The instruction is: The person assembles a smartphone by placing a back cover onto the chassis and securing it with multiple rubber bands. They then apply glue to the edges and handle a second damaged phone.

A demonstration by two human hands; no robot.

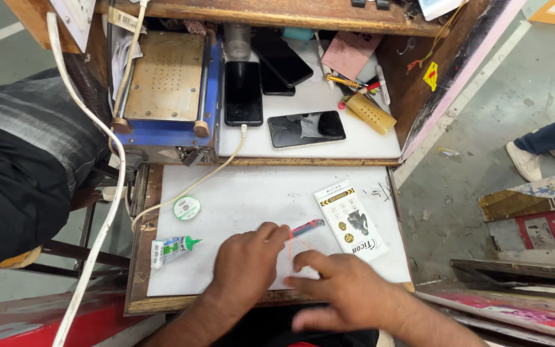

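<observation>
Two palms-down: left hand (pixel 246 262) pinches a small tool (pixel 306 227); right hand (pixel 348 286) loosely spread, empty.

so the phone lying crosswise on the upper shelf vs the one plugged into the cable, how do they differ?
The crosswise phone lies sideways near the shelf's front edge; the plugged-in phone lies lengthwise, end-on to that edge. The crosswise phone has no cable; the plugged-in phone has a white cable in its near end. The crosswise phone's glass shows pale marks; the plugged-in phone's looks plain black. Both are dark, face up, screens off.
</observation>
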